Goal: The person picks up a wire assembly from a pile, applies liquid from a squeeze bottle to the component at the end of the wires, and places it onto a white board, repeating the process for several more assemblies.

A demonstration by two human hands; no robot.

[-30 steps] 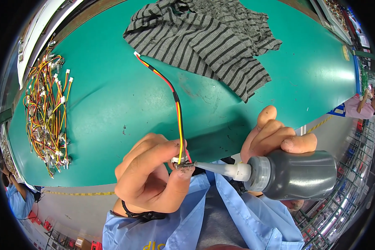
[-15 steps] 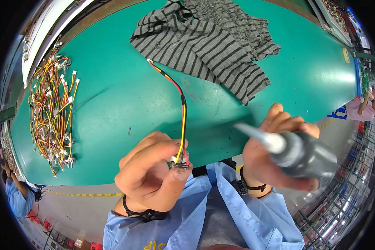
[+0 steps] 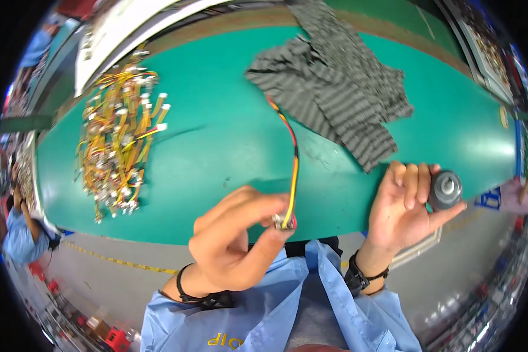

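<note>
The left hand (image 3: 240,246) is held just above the near edge of the counter (image 3: 217,158), its thumb and fingertips pinched on the small connector (image 3: 284,222) at the end of a short cable (image 3: 291,158) of red and yellow wires. The cable rises from the pinch and runs away from the person across the green surface, its far end lying at the edge of a striped cloth (image 3: 340,88). The right hand (image 3: 402,205) is off to the right, well apart from the connector, fingers curled around a dark squeeze bottle (image 3: 446,189) that stands with its pale nozzle pointing up toward the camera and its base at the counter's edge. As a judgement, the work on the connector is in a pause between applying from the bottle and dealing with the cable itself: the bottle is upright and away from the joint, while the connector is kept firmly held. Any further handling of the connector calls for a steady pinch and care not to touch its face. Far to the left lies a heap of wires (image 3: 117,141) of the same kind, with white plugs, near a white sheet (image 3: 117,35) at the back. Nothing lies between the hands and that heap; the cloth is the only thing close to the cable. Another person's blue sleeve (image 3: 20,234) shows at the left rim.
</note>
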